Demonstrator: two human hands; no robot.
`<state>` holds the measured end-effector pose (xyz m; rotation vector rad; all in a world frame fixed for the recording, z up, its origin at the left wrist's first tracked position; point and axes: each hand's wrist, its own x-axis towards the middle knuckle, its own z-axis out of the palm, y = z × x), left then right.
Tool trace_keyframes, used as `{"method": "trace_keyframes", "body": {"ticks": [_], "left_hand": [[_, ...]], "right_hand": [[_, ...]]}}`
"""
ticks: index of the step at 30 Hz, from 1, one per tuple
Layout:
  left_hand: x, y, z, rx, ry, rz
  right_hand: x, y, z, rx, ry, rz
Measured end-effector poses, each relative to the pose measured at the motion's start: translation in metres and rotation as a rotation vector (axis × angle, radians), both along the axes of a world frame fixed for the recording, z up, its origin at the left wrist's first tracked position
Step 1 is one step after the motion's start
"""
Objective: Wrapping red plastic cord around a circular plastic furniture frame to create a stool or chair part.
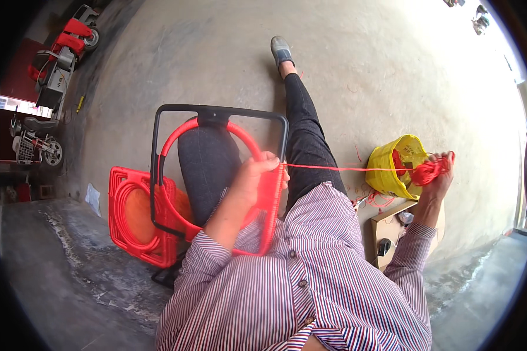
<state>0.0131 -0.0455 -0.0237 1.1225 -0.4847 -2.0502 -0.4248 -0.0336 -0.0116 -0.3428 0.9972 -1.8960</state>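
A black rectangular frame (249, 111) with a round inner ring (174, 136) lies across my lap. Red cord is wound around much of the ring and the frame's right side; the top and left bars are bare black. My left hand (256, 177) is closed on the frame's right side, fingers partly hidden. From there a taut strand of red cord (328, 168) runs to my right hand (440, 178). Held out far to the right, that hand grips a bundle of red cord (429, 171) beside a yellow bucket-shaped container (383, 169).
Several red-wrapped frames (118, 228) are stacked at my left. Below the yellow container, a cardboard box (386, 221) holds small items, with loose red cord (380, 200) beside it. Scooters (55, 79) stand at the far left. My outstretched leg (307, 126) crosses the concrete floor.
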Motion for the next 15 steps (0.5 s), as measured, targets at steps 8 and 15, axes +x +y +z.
{"method": "trace_keyframes", "body": {"ticks": [8,15], "left_hand": [[-0.001,0.004,0.009,0.069,0.094,-0.004],[-0.005,0.009,0.007,0.059,0.077,-0.027]], "right_hand": [[0.201,0.005,-0.002,-0.273,1.101,1.452],[0.241,-0.052,0.01,-0.02,0.742,1.033]]}}
